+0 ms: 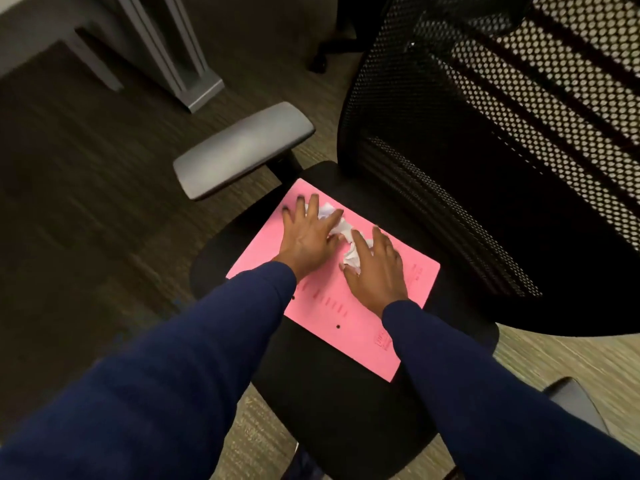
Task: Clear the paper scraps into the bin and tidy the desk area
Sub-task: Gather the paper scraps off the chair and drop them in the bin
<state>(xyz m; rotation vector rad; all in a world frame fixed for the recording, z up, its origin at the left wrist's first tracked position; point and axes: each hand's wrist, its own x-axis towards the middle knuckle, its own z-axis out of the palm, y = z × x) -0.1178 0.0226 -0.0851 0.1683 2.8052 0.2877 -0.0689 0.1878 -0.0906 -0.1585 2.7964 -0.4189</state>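
Early yet: the crumpled paper scraps [341,233] lie on a pink folder [332,306] (on the chair seat [346,410]). The left hand [308,237] and right hand [375,268], fingers spread, seemingly gather them; no bin visible.

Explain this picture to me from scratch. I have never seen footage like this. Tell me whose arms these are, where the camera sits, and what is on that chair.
There is no machine here. A person wears a camera on the head, so the one picture looks forward and down along their own arms in dark blue sleeves. Below is a black office chair seat with a mesh back and a grey armrest. A pink folder lies flat on the seat. On the folder sit crumpled white paper scraps. The left hand and right hand rest spread on either side, fingers touching the scraps as if gathering them. Nothing is lifted yet. No bin is in view.
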